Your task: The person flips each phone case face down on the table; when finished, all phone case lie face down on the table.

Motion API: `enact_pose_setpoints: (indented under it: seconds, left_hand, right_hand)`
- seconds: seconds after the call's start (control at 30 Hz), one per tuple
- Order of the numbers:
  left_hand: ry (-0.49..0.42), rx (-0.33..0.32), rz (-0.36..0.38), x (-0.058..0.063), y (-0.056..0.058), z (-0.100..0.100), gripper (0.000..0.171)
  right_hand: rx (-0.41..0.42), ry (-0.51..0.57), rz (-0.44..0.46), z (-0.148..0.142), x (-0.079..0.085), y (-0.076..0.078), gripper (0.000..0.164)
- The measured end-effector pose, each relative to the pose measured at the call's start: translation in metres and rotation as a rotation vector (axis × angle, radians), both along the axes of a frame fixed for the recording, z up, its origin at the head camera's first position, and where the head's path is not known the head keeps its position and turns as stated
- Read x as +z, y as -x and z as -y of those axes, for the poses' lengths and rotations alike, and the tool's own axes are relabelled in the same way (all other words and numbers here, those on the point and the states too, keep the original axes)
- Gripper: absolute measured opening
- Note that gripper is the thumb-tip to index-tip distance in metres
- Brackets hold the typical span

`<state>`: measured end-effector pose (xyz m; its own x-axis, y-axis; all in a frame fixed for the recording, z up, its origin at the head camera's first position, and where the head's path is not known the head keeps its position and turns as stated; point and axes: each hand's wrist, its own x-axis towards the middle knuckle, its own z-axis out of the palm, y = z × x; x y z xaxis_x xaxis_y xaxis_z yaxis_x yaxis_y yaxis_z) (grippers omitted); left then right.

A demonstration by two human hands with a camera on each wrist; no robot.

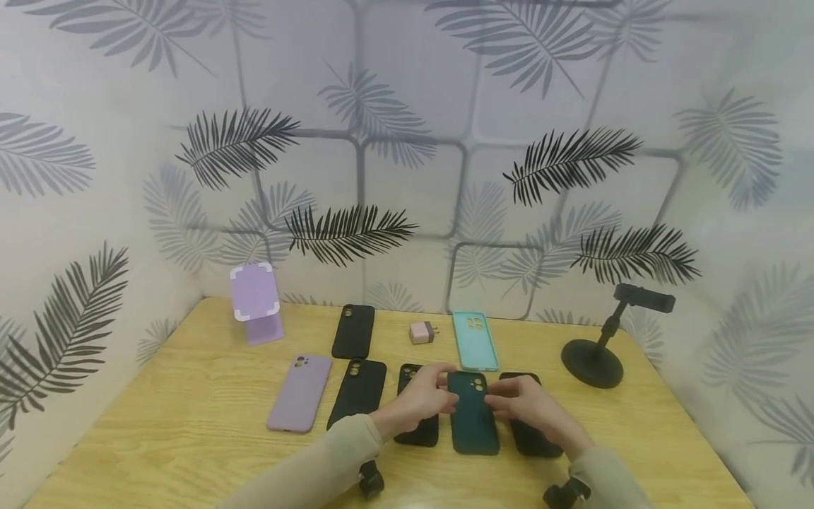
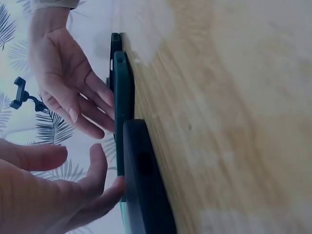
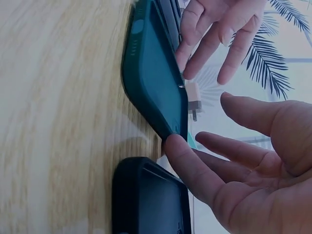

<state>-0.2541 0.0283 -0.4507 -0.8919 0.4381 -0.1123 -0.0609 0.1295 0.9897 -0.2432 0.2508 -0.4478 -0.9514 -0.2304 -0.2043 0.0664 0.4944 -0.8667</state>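
In the head view, the left hand point(image 1: 425, 396) and the right hand point(image 1: 529, 404) are facing each other, and the dark green phone case point(image 1: 473, 417) is lying between them. Under the left hand one black case point(image 1: 420, 431) is lying, partly covered; under the right hand another dark case point(image 1: 537, 442) is lying in the same way. Beyond the hands, a pink charger point(image 1: 422, 332) and a turquoise case point(image 1: 475, 343) are resting on the table point(image 1: 191, 424). To the left of the left hand a lilac case point(image 1: 299, 394) is lying, and beyond the right hand, to its right, a black stand point(image 1: 593, 362) is standing.

In the left wrist view, the left hand is keeping its thumb and fingers apart, holding nothing – its lower fingertips are lying close beside the black case, but I cannot tell if they are touching it.

In the right wrist view, the right hand is also holding its fingers apart, clamping nothing – one fingertip is touching the near corner of the green case, whose hollow side is showing.
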Motion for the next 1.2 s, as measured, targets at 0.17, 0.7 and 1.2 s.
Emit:
enact_pose_setpoints:
  seconds: [0.17,0.7,1.2]
  left_hand:
    - [-0.049,0.082,0.037,0.001,0.004,0.000,0.056]
    - [-0.101,-0.024,0.099,-0.002,0.006,0.002,0.051]
    - [0.013,-0.097,0.079,-0.001,0.002,0.000,0.065]
  right_hand:
    - [0.030,0.092,0.006,0.001,-0.001,0.000,0.049]
    - [0.122,0.272,0.095,0.029,-0.008,0.003,0.064]
    - [0.072,0.366,0.138,0.015,-0.014,0.007,0.068]
